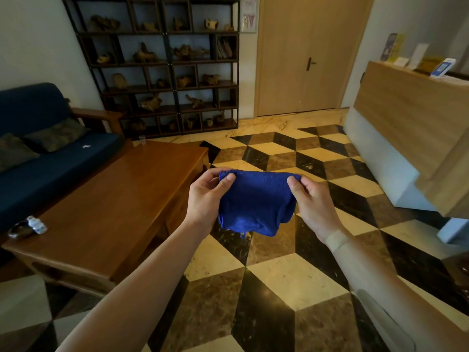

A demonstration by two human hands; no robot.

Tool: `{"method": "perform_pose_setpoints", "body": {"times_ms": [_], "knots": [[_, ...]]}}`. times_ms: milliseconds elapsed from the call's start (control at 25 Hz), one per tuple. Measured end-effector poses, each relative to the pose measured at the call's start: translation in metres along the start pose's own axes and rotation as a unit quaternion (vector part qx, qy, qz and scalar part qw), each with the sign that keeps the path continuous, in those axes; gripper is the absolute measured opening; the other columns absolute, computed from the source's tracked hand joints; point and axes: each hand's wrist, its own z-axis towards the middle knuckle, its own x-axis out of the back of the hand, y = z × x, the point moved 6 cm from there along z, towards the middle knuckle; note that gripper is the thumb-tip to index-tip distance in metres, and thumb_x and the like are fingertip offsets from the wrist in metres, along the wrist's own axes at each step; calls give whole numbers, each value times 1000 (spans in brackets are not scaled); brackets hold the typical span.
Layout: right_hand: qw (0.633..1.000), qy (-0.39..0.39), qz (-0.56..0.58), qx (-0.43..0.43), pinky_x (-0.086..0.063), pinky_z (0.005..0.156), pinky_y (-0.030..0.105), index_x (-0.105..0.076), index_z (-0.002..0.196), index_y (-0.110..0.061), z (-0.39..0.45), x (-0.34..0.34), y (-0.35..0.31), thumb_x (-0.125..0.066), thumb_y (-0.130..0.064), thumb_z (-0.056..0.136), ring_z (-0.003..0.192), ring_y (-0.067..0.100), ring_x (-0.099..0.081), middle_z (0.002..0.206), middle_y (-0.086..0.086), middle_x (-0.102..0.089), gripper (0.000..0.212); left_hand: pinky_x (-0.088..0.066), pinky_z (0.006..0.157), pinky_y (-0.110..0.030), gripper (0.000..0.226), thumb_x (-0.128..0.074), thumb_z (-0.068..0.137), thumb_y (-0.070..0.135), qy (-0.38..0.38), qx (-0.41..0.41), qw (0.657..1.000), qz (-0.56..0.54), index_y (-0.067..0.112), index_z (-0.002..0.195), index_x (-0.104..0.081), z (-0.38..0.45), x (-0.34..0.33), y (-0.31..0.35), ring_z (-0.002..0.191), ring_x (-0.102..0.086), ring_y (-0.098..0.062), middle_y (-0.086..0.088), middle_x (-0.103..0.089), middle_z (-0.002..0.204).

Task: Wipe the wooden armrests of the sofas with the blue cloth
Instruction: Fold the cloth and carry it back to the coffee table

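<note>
While both hands pinch its top corners | blue cloth (256, 201) right of tabletop (106, 199) | soft, light, droops; grip corners.

The wooden armrest (97, 113) of the blue sofa (50, 158) was far off at the left. A big wooden table (114, 207) stood just in front of the sofa and blocked the straight way. The tiled floor (279, 250) was open between the table and the counter (411, 128) on the right.
</note>
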Motion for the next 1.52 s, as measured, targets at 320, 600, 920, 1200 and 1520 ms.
{"method": "perform_pose_setpoints", "body": {"times_ms": [320,600,920,1200,1520], "knots": [[1000,13,-9,4,-36,58,21,-55,77,-22,146,4,59,-43,-34,103,61,5,-49,67,1,-52,32,-54,74,-26,12,-62,95,20,14,-5,1000,4,23,101,-72,146,-33,-45,91,-68,-11,4,-74,99],[999,-27,-1,17,-46,70,46,-61,92,-11,300,31,107,-42,-37,103,81,34,-57,83,21,-61,34,-52,74,-30,12,-63,94,22,40,-13,999,7,27,99,-72,282,-85,-71,94,-66,-15,1,-73,101],[999,-41,12,15,-37,59,19,-55,80,-24,453,5,148,-42,-37,103,65,7,-49,70,-3,-52,30,-53,87,-41,14,-65,93,23,54,-16,998,13,23,105,-72,435,-83,-106,106,-65,-28,-8,-72,110],[1000,-22,15,1,-37,59,17,-58,84,-14,601,-56,181,-43,-36,103,65,3,-49,72,5,-53,33,-53,90,-39,16,-63,91,26,21,-12,999,34,24,105,-70,590,-51,-129,105,-66,-21,-2,-72,108],[1000,-8,22,-6,-46,73,37,-62,97,-13,748,-114,219,-42,-39,102,83,20,-59,87,9,-63,33,-52,82,-26,19,-60,95,20,5,0,998,60,17,113,-67,752,-21,-157,97,-68,-6,10,-74,99]]}}
